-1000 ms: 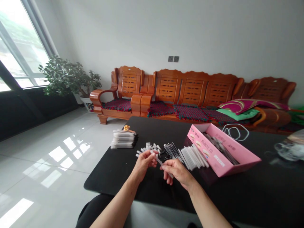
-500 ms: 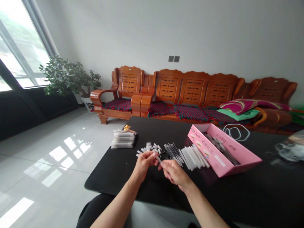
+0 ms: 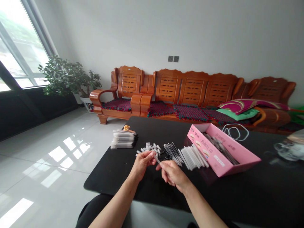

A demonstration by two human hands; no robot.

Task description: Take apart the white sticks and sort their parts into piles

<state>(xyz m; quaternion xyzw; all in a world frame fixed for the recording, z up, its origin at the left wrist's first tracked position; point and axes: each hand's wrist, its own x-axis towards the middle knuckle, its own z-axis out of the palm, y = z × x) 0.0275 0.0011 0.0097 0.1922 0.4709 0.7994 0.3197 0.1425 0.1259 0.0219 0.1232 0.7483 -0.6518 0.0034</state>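
Observation:
Both hands meet over the black table (image 3: 147, 126), just in front of me. My left hand (image 3: 142, 163) pinches the end of a thin white tube (image 3: 157, 159) with its fingertips. My right hand (image 3: 172, 173) is closed around the tube's other end. Right behind the hands lie several small white caps (image 3: 150, 147), a fan of thin black refills (image 3: 173, 150) and a row of white tubes (image 3: 194, 155). A neat stack of white pens with black tips (image 3: 123, 141) sits at the table's left edge.
An open pink box (image 3: 237, 152) holding dark sticks stands to the right. A white cord loop (image 3: 235, 130) and a clear plastic bag (image 3: 288, 149) lie further right. A wooden sofa (image 3: 190, 91) and a potted plant (image 3: 68, 77) stand behind on the tiled floor.
My right hand has slid a little left and nearer, toward my left hand. Less of the white tube shows between them than before.

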